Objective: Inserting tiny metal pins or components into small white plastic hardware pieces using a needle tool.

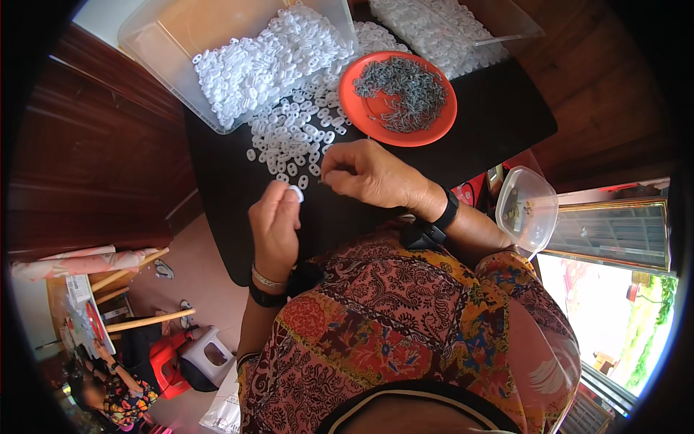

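Between the thumb and fingers of my left hand (275, 220) is a small white oval plastic piece (296, 193), its edge showing at the fingertips. My right hand (372, 173) is closed in a pinch a little to the right of it, apart from the piece. A tiny dark tip shows at those fingers, too small to name. Beyond my hands lies a loose pile of white oval pieces with two holes (285, 141) on the black table (224, 195). An orange-red plate (348, 108) holds a heap of small grey metal pins or screws (412, 90).
A clear plastic bin (163, 79) full of white pieces stands at the far left. A clear bag (441, 36) of similar pieces lies at the far right. A clear container (528, 206) sits by my right forearm. Stools (206, 354) and another person (119, 390) are at lower left.
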`<state>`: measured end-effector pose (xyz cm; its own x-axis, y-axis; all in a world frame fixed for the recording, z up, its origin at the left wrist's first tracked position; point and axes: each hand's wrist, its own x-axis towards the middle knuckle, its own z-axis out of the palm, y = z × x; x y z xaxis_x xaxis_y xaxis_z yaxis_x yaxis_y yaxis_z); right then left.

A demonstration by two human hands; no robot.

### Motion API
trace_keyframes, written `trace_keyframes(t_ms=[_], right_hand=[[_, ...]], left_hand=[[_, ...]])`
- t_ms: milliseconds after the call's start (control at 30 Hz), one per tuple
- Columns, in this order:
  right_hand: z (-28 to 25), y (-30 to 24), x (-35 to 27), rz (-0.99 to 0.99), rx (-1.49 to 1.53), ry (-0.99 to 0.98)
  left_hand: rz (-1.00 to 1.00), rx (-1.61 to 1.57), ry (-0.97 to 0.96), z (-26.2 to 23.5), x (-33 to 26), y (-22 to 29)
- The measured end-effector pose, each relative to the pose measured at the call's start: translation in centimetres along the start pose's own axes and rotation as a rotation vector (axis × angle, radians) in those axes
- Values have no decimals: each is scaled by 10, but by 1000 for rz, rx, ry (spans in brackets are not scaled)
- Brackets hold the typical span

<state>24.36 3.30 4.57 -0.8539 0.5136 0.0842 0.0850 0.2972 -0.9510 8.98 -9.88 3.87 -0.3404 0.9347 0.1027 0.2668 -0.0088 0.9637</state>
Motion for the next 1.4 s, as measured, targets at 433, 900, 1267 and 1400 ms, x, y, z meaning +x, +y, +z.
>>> trace_keyframes(t_ms=[433,900,1267,1400], right_hand=[[-4,0,0,202,276,-22],[8,10,-1,51,-90,114],[16,6,0,86,110,21],[17,2,-3,76,53,19]], left_hand=[[-185,-479,31,-7,6,-14],[-88,-183,211,-4,13,-18],[110,46,-58,15,2,-10],[108,37,-31,16,1,-15]])
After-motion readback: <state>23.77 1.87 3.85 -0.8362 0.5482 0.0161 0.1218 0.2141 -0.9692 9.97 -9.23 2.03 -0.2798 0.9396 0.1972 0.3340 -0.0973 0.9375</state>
